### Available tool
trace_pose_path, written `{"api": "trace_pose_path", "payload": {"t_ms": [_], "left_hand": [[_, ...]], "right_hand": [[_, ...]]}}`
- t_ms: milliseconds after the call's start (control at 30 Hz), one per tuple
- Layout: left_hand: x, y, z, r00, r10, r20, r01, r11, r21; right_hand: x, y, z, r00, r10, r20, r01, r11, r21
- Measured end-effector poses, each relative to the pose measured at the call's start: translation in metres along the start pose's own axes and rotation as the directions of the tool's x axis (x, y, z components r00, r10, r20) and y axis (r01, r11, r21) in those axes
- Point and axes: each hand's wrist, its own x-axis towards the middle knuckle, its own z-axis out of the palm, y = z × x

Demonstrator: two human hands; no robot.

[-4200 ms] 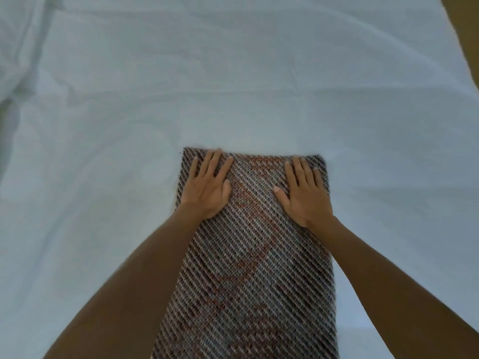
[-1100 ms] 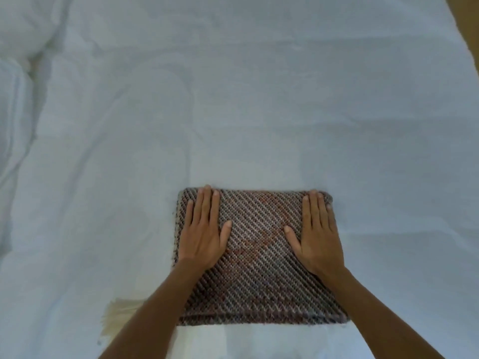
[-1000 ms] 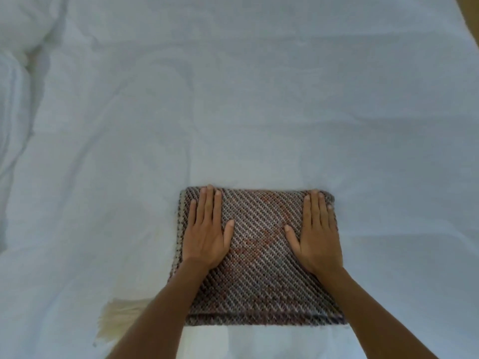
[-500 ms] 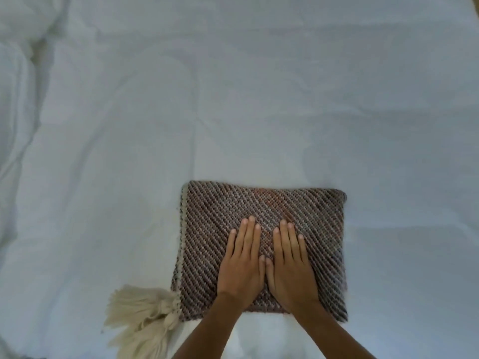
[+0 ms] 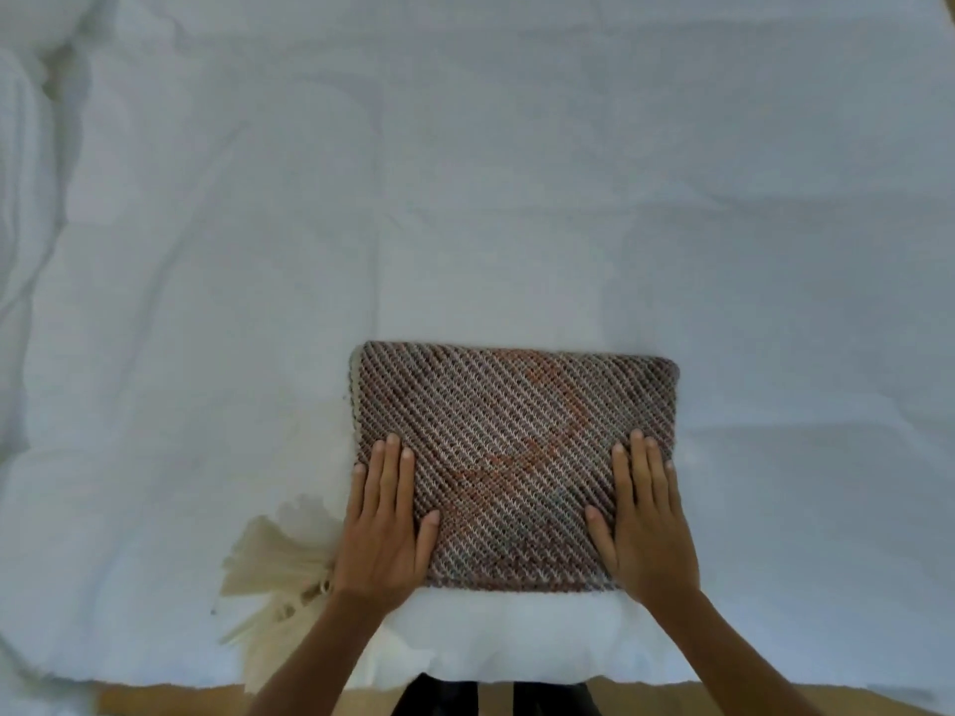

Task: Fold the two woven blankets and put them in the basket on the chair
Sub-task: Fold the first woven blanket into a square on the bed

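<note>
A folded woven blanket with a brown, grey and rust diagonal weave lies as a compact rectangle on the white bed near its front edge. Cream tassels stick out from its lower left corner. My left hand lies flat, fingers together, on the blanket's lower left edge. My right hand lies flat on the lower right edge. Neither hand grips the fabric. The second blanket, the basket and the chair are out of view.
The white bedsheet fills most of the view, with rumpled white bedding piled at the far left. The bed's front edge runs along the bottom, with tan floor below it.
The long strip was folded over into a compact rectangle. My hands pressed its far corners, came together at the near middle, and have now spread apart to the lower left and right edges.
</note>
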Motion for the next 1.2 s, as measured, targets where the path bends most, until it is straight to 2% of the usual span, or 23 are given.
{"api": "trace_pose_path", "payload": {"t_ms": [133,200,233,300,367,500,600,667,800,967,1067,1200], "left_hand": [[-0.001,-0.002,-0.014,1.000,0.023,-0.009,-0.023,1.000,0.003],[-0.003,-0.001,-0.027,0.999,-0.036,-0.030,0.034,0.998,-0.061],[-0.003,-0.001,-0.032,0.993,-0.109,-0.034,0.104,0.987,-0.123],[-0.002,-0.001,-0.042,0.959,-0.281,-0.018,0.266,0.925,-0.269],[0.004,-0.002,-0.050,0.919,-0.391,0.055,0.383,0.847,-0.369],[0.026,-0.012,-0.062,0.858,-0.474,0.199,0.510,0.737,-0.444],[0.039,-0.016,-0.066,0.795,-0.496,0.348,0.597,0.543,-0.590],[0.043,-0.019,-0.070,0.749,-0.489,0.446,0.655,0.446,-0.610],[0.041,-0.020,-0.077,0.776,-0.404,0.485,0.630,0.453,-0.630],[0.035,-0.013,-0.087,0.767,-0.459,0.447,0.637,0.467,-0.613],[0.030,-0.003,-0.102,0.747,-0.502,0.436,0.656,0.450,-0.606],[0.023,0.018,-0.136,0.758,-0.511,0.404,0.643,0.485,-0.593]], "right_hand": [[-0.005,-0.003,-0.017,1.000,-0.020,-0.020,0.021,0.999,0.034],[-0.009,-0.002,-0.032,0.998,0.034,-0.055,-0.029,0.996,0.086],[-0.008,-0.003,-0.040,0.992,0.107,-0.064,-0.096,0.983,0.154],[-0.003,-0.004,-0.053,0.949,0.312,-0.032,-0.280,0.887,0.368],[0.007,-0.002,-0.061,0.893,0.441,0.091,-0.421,0.749,0.511],[0.029,-0.005,-0.075,0.798,0.517,0.310,-0.579,0.514,0.633],[0.037,-0.002,-0.074,0.705,0.543,0.457,-0.693,0.387,0.609],[0.038,0.001,-0.073,0.682,0.526,0.509,-0.716,0.334,0.614],[0.034,-0.001,-0.078,0.695,0.493,0.523,-0.690,0.253,0.678],[0.025,-0.005,-0.085,0.718,0.476,0.508,-0.666,0.259,0.699],[0.020,-0.005,-0.103,0.732,0.453,0.509,-0.651,0.246,0.718],[0.007,-0.003,-0.137,0.741,0.447,0.502,-0.642,0.250,0.725]]}}
